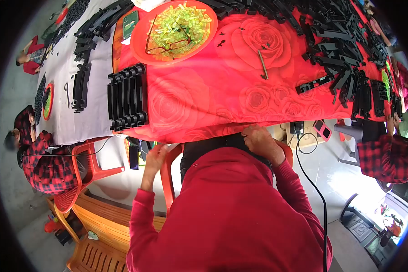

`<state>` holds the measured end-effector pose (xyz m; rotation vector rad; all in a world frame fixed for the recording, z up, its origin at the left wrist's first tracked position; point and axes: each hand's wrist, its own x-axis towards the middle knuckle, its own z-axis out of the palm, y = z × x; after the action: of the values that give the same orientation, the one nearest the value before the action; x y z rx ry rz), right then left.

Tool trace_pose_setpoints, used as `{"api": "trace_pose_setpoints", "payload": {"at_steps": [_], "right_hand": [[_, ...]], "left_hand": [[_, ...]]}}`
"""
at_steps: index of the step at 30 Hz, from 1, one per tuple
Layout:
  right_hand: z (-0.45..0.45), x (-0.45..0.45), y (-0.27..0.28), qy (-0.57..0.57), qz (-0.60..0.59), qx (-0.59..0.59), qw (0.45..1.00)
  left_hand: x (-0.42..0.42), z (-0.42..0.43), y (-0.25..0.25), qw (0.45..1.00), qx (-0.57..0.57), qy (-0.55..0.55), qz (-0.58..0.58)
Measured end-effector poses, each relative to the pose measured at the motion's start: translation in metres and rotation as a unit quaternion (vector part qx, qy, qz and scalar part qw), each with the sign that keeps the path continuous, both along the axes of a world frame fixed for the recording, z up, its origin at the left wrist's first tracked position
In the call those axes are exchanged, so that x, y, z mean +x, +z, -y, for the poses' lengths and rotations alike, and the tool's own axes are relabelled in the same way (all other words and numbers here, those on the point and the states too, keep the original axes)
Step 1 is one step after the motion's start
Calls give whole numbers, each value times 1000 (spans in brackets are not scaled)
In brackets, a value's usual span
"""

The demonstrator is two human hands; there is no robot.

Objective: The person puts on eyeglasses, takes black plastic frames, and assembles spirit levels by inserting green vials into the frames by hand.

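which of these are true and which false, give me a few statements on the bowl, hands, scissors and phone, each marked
1. The eyeglasses lie on the yellow-green pieces in the red bowl. True.
2. The left hand is inside the bowl. False: it is just below the table's near edge, apart from the bowl.
3. The scissors lie on the pale cloth. True.
4. The phone lies to the right of the bowl. False: it is at the bowl's left side.
5. The right hand is by the near edge of the red cloth. True.
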<state>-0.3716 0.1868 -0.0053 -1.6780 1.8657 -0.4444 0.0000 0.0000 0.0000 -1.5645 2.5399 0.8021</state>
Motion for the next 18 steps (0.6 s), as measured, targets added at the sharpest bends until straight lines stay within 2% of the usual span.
{"api": "trace_pose_setpoints", "payload": {"at_steps": [1, 2, 3, 5, 6, 7, 8, 9, 11, 12, 13, 15, 18], "right_hand": [[2, -3, 3, -11, -61, -6, 998], [4, -9, 7, -25, -123, -14, 992], [-30, -6, 28, -23, -110, 30, 993], [-35, -34, 33, -171, -196, -20, 965], [-40, -51, 19, -229, -127, 147, 954], [-52, -67, -4, -277, -51, 318, 905], [-63, -84, -48, -209, 8, 428, 879], [-78, -99, -101, -134, 65, 530, 835], [-135, -98, -178, -178, 27, 356, 917], [-145, -93, -196, -200, 46, 183, 961], [-149, -90, -201, -214, 70, 11, 974], [-165, -104, -182, -223, 82, 29, 971], [-141, -161, -176, -251, 91, 28, 963]], "left_hand": [[2, 11, -7, 976, 152, 123, -98], [4, 24, -15, 905, 295, 236, -194], [27, -2, -29, 895, 332, 244, -171], [43, 19, -79, 775, 485, 336, -225], [12, 18, -49, 722, 517, 390, -245], [32, 20, -90, 659, 585, 403, -247], [9, 8, -74, 683, 508, 432, -299], [-6, 21, -84, 679, 513, 431, -299], [-34, 35, -101, 716, 499, 389, -294], [-26, 33, -104, 737, 487, 367, -292], [-12, 30, -105, 756, 476, 349, -283], [0, 39, -97, 791, 460, 315, -253], [11, 56, -99, 850, 410, 236, -233]]}}
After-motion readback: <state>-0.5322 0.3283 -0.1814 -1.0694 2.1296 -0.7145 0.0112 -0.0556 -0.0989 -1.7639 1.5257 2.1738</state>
